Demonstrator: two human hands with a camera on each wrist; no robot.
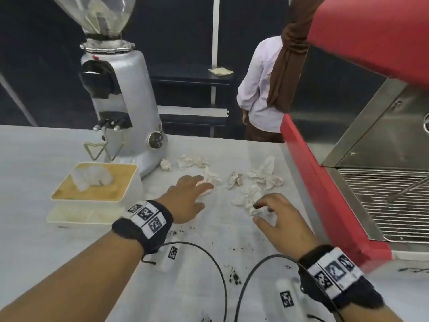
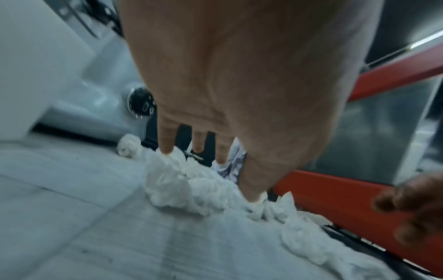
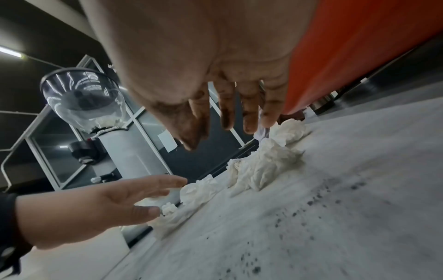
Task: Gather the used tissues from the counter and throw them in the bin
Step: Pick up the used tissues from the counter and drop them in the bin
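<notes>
Several crumpled white tissues lie on the pale counter [image 1: 46, 228]: a small ball [image 1: 166, 164] by the grinder, a flat wad [image 1: 192, 161], a big one [image 1: 267, 174] near the red machine, and one [image 1: 248, 198] nearest me. My left hand [image 1: 204, 196] reaches forward with straight fingers, and its fingertips [image 2: 165, 149] touch a tissue [image 2: 182, 189]. My right hand [image 1: 262, 212] hovers over the nearest tissue [image 3: 261, 166] with its stained fingers [image 3: 226, 121] spread and holding nothing. No bin is in view.
A silver coffee grinder [image 1: 123, 101] stands at the back left, with a white tissue box [image 1: 97, 184] in front of it. A red espresso machine [image 1: 325, 182] and its drip grate [image 1: 390, 201] bound the right side. Coffee grounds [image 1: 234, 275] speckle the counter. A person [image 1: 260, 89] stands beyond it.
</notes>
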